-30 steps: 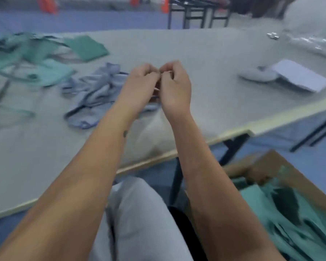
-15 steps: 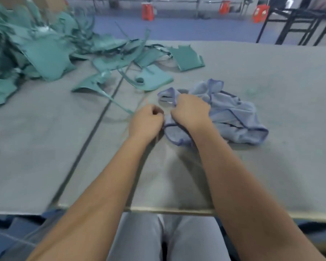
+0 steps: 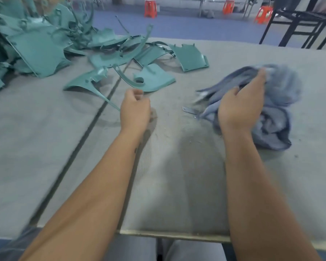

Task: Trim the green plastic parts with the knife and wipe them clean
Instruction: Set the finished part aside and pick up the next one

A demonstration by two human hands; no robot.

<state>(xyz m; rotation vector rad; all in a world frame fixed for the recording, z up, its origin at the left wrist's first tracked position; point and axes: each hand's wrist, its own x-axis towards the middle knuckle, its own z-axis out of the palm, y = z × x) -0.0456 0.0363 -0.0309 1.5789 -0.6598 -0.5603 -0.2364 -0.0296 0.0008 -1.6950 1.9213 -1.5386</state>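
My right hand (image 3: 240, 106) grips a bunched blue cloth (image 3: 277, 102) on the grey table (image 3: 45, 140) and blurs with motion. A small metal knife blade (image 3: 189, 110) lies flat on the table just left of the cloth. My left hand (image 3: 135, 110) is curled into a loose fist near the thin tail of a curved green plastic part (image 3: 87, 83); whether it holds anything I cannot tell. Several more green plastic parts lie behind, including a flat panel (image 3: 191, 57) and a piece with a round socket (image 3: 152, 80).
A big heap of green plastic parts (image 3: 32, 44) fills the far left of the table. A dark seam (image 3: 79, 146) runs diagonally across the table. Orange stools (image 3: 150, 7) and a black metal frame (image 3: 297, 25) stand on the blue floor beyond. The table's front edge (image 3: 177, 235) is above my lap.
My hands have parted: the right one has pulled the blue cloth to the right, uncovering the knife blade, and the left has stayed near the green part's tail. The view has settled on the table.
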